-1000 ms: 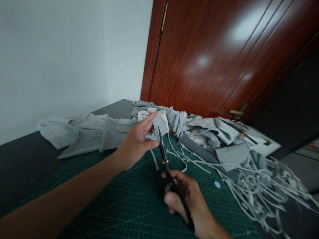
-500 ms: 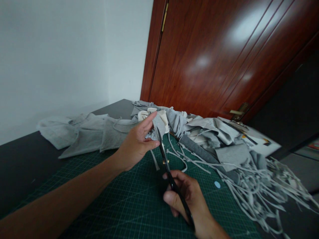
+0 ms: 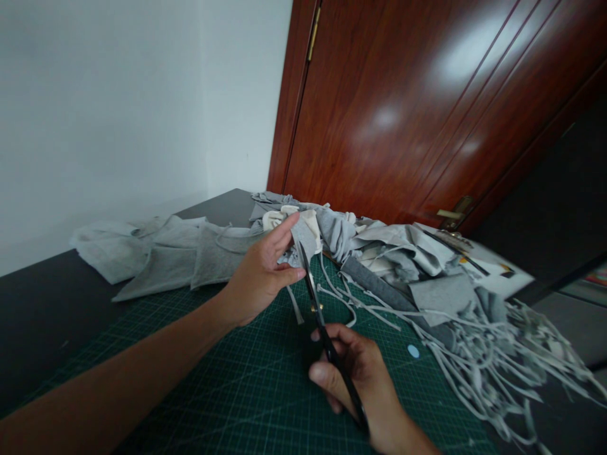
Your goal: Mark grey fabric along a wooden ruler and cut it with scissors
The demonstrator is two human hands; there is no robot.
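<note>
A small piece of light grey fabric (image 3: 307,237) is held up by my left hand (image 3: 262,268), its edge between the thumb and the fingers. My right hand (image 3: 353,373) grips the handles of black scissors (image 3: 318,316), which point away from me. The blade tips lie against the grey fabric, just right of my left thumb. How far the blades are parted is hard to make out. Below both hands lies a green cutting mat (image 3: 227,385) with a printed grid. A narrow fabric strip (image 3: 294,306) hangs or lies beneath the left hand.
Grey fabric pieces (image 3: 165,268) lie at the left on the dark table (image 3: 28,309). Crumpled cloth (image 3: 398,246) and a tangle of grey strips (image 3: 484,360) fill the right side. A pale round disc (image 3: 413,351) rests on the mat. A wooden door (image 3: 379,114) stands behind.
Both hands stay in nearly the same place. The scissors and my right thumb have shifted very slightly, with the blades still at the fabric.
</note>
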